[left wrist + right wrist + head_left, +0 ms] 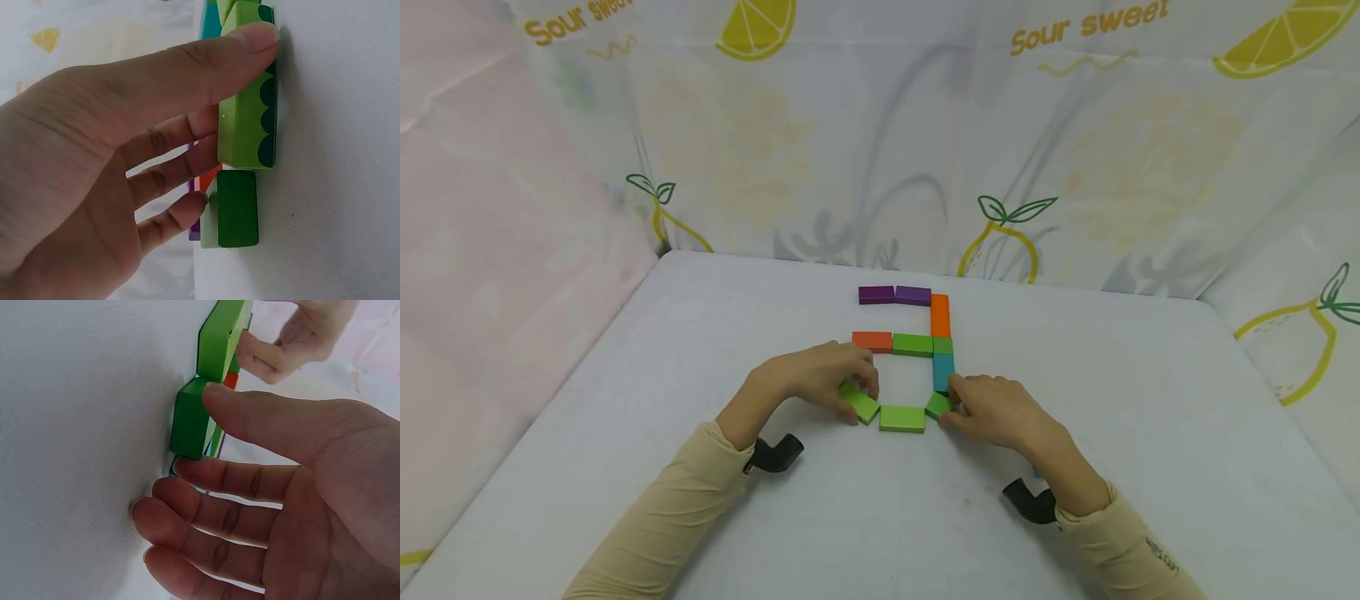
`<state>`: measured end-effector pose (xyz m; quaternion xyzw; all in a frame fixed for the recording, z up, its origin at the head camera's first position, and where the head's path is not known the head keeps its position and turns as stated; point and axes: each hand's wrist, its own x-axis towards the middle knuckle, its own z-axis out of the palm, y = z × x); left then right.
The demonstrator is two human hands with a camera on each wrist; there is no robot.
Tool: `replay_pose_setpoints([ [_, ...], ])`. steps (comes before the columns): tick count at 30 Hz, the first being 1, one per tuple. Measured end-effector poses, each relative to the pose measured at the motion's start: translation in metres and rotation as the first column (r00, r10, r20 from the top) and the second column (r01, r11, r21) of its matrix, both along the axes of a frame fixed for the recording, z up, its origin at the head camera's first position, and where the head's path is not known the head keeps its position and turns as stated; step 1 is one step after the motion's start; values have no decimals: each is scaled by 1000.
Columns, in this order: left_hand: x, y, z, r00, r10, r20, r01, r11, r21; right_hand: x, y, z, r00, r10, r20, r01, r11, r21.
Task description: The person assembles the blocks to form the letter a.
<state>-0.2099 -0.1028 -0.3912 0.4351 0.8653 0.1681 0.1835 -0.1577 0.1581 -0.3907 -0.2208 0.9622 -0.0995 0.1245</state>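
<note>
Thumb and fingers of my left hand (820,379) pinch a light green block (862,406) that lies slanted at the lower left of a block outline; the left wrist view shows dark scallops on its side. A dark green block (238,209) lies near that hand's little finger. My right hand (996,408) pinches a short green block (937,406) between thumb and index finger, its other fingers loosely bent. Between the hands a light green block (902,419) lies flat. Just above the right fingertips is a blue block (943,372).
Farther back lie two purple blocks (895,295), an orange block (940,315), a red-orange block (872,340) and a green block (913,345). Black curved pieces (777,454) sit at both wrists. White cloth covers the table (880,517); a lemon-print curtain (880,125) hangs behind.
</note>
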Motion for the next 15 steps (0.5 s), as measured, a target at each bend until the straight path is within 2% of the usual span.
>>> replay_pose_setpoints([
  [5,-2,-3,0,1000,10,-8,-10,1000,9,0,0,0,1000,-7,6,7,1000,2],
  [8,-6,-9,4,999,50,-16,-49,998,42,-1,0,0,1000,-8,7,8,1000,1],
  [10,-9,-15,8,993,117,-21,-115,992,51,-1,0,0,1000,-7,6,7,1000,-2],
  [12,-12,-22,12,979,204,-27,-204,979,24,-1,0,0,1000,-5,4,5,1000,-5],
  [15,-14,-32,15,946,323,-44,-325,940,-99,-1,0,0,1000,-5,7,5,1000,-7],
])
